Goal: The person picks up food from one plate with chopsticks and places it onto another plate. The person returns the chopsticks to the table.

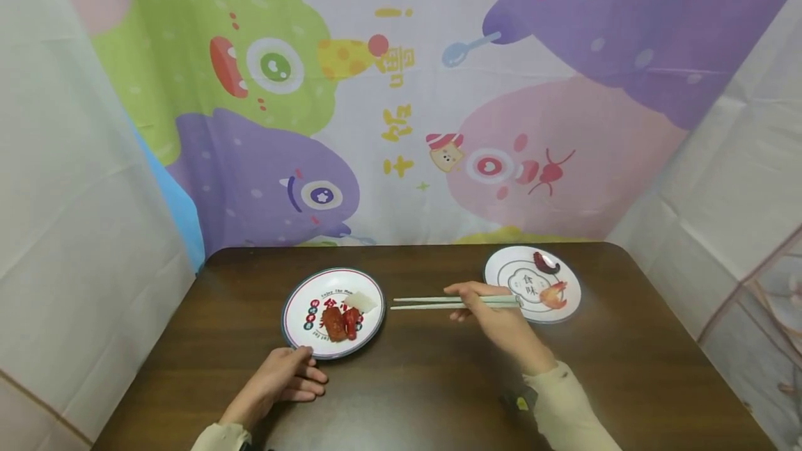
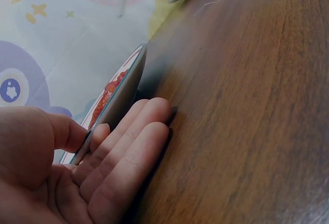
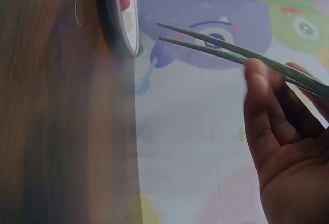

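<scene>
Chopsticks (image 1: 426,307) rest in the grasp of my right hand (image 1: 498,326), pinched between the thumb and fingers. I hold them above the table (image 1: 407,395), nearly level, between the two plates. Their thin ends point left, toward the left plate (image 1: 294,319), and look near its right edge from above. A narrow gap parts the two tips, and I have no food between them. Their thick ends reach back over my hand, in front of the right plate (image 1: 506,264).

My left hand (image 1: 282,378) has the near edge of the left plate, thumb on top of the rim and a fingertip just beneath it. The other fingers stretch out low, close to the tabletop.

On the left plate I see a brown-red piece of meat (image 1: 335,324), with a smaller red piece (image 1: 351,323) touching or just beside it, on its right. A pale, whitish slice (image 1: 361,301) lies behind them, toward the plate's far right edge. Round the printed middle of the plate run coloured dots and lettering.

The right plate sits farther back, well apart from the left one. A dark red curled piece (image 1: 546,264) lies near its far edge, and an orange shrimp (image 1: 553,295) lies nearer me. Beyond the table hangs a cloth (image 1: 413,225) with big cartoon creatures. Light sleeves (image 1: 573,399) cover both my forearms.
</scene>
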